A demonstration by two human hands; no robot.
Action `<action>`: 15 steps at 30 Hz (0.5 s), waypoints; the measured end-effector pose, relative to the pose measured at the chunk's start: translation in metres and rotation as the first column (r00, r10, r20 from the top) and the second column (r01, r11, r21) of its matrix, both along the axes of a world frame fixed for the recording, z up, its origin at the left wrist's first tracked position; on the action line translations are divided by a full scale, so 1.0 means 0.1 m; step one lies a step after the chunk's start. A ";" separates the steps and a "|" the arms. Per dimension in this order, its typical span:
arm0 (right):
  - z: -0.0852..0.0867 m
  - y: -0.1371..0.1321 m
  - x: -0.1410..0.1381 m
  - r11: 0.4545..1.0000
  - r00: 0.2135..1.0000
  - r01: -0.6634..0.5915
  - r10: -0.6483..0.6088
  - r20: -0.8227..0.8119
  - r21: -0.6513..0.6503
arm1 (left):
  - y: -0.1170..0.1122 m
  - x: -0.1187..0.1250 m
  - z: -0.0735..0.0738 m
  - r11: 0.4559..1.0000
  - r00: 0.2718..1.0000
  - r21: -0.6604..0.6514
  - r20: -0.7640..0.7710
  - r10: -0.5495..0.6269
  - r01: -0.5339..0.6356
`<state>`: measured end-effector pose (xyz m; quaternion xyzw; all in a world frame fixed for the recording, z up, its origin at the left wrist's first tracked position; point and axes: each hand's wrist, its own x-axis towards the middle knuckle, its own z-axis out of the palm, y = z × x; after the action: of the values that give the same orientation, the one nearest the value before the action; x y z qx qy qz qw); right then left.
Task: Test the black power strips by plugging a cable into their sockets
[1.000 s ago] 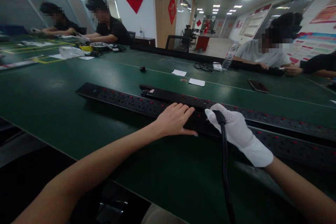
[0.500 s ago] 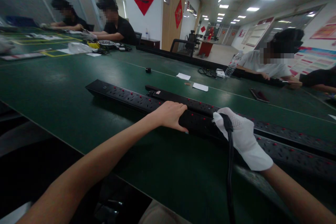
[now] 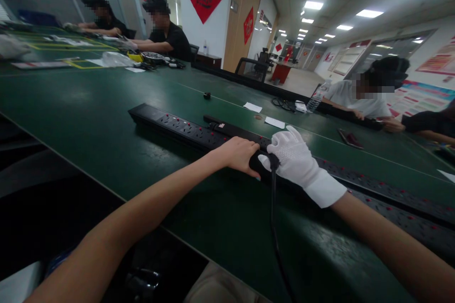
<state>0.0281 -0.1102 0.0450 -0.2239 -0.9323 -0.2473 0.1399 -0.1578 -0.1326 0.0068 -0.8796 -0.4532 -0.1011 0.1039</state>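
Note:
A long black power strip [image 3: 177, 126] with rows of sockets and small red parts lies across the green table. My bare left hand [image 3: 240, 154] is wrapped over its middle, thumb on the near side. In a white dotted glove, my right hand [image 3: 293, 156] grips a black power plug [image 3: 274, 161] against the strip, just right of my left hand. Whether the prongs sit in a socket is hidden. The plug's black cord [image 3: 273, 218] hangs down past the table's near side. Behind, a second black power strip [image 3: 236, 131] lies alongside, partly covered by my right hand.
Beyond the strips lie a small black block [image 3: 206, 95], white paper slips [image 3: 275, 122], a water bottle [image 3: 317, 98] and a phone [image 3: 350, 138]. One person [image 3: 359, 90] sits across at the right; two others [image 3: 167, 33] work at the far left. The table edge [image 3: 106, 184] runs close to me.
My right hand has moved left along the strip with the plug, closer to my left hand, and its cord swung along. My left hand keeps its hold. The view has shifted slightly.

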 end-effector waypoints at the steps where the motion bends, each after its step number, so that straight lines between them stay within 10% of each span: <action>1: 0.00 -0.04 -0.01 1.000 1.000 0.006 -0.006 0.014 0.021 | 0.00 0.00 0.00 1.000 1.000 -0.004 -0.002 0.003 -0.003; 15: -0.40 -0.26 0.22 0.955 0.975 0.077 -0.133 -0.180 -0.288 | -0.14 0.03 0.00 0.996 1.000 0.084 0.002 0.030 -0.030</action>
<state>0.0499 -0.1360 0.0053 -0.3143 -0.9260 -0.0972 0.1851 -0.1553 -0.1462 0.0065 -0.8676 -0.4615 -0.1187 0.1419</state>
